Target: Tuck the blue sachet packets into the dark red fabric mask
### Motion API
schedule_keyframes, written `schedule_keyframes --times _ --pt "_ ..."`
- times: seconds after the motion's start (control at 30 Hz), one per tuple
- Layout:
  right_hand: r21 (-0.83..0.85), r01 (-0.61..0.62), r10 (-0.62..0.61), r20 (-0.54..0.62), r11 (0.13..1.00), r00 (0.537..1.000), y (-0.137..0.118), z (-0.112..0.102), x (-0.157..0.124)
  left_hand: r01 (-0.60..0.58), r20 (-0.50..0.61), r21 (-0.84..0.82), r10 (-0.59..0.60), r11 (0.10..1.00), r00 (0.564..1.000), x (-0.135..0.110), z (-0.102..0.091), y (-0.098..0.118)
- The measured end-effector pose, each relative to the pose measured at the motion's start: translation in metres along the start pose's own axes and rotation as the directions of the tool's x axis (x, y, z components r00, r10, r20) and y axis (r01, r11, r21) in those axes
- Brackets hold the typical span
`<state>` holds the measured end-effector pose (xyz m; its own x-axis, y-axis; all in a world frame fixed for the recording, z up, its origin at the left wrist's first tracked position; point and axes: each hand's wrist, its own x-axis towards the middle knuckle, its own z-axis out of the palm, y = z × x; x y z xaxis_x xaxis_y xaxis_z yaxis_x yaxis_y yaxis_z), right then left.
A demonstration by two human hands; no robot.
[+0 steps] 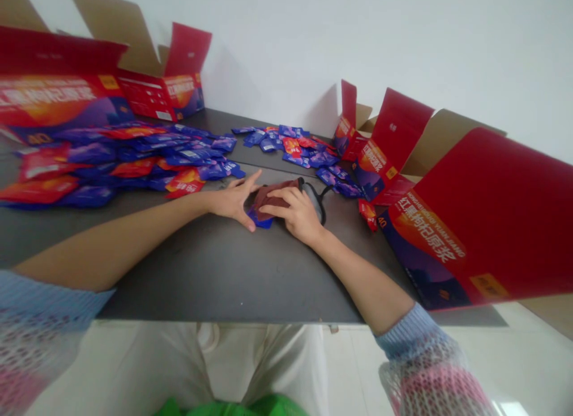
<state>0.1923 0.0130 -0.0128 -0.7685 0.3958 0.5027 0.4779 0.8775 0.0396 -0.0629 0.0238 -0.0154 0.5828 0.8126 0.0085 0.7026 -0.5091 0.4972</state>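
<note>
My left hand [233, 201] is open, thumb and fingers spread, just left of a brown fabric pouch-like item [278, 190] with black edging. My right hand [299, 213] lies over that item from the right, its fingers bent onto the cloth. A grey part with a black loop [321, 202] shows behind the right hand, seemingly belonging to the same item. Partly beneath the cloth, a blue sachet [263, 221] sticks out between my hands. The cloth hides most of that sachet.
Blue and red sachets [147, 156] are heaped on the left of the dark table [215, 279]. A smaller group [290, 144] lies at the back. Open red cartons stand at left [58, 99], back left [179, 94] and right [447, 243]. A white wall [277, 52] rises behind.
</note>
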Motion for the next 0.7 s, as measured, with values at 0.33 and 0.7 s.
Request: schedule_keyframes --times 0.33,0.7 --pt "-0.143 -0.277 0.299 0.164 0.950 0.940 0.020 -0.005 0.000 0.062 0.069 -0.018 -0.061 0.998 0.996 -0.002 -0.008 0.020" --pt "0.021 -0.134 0.133 0.039 0.991 0.990 0.004 0.000 -0.001 0.045 0.027 0.008 -0.046 0.999 0.999 0.000 -0.004 0.009"
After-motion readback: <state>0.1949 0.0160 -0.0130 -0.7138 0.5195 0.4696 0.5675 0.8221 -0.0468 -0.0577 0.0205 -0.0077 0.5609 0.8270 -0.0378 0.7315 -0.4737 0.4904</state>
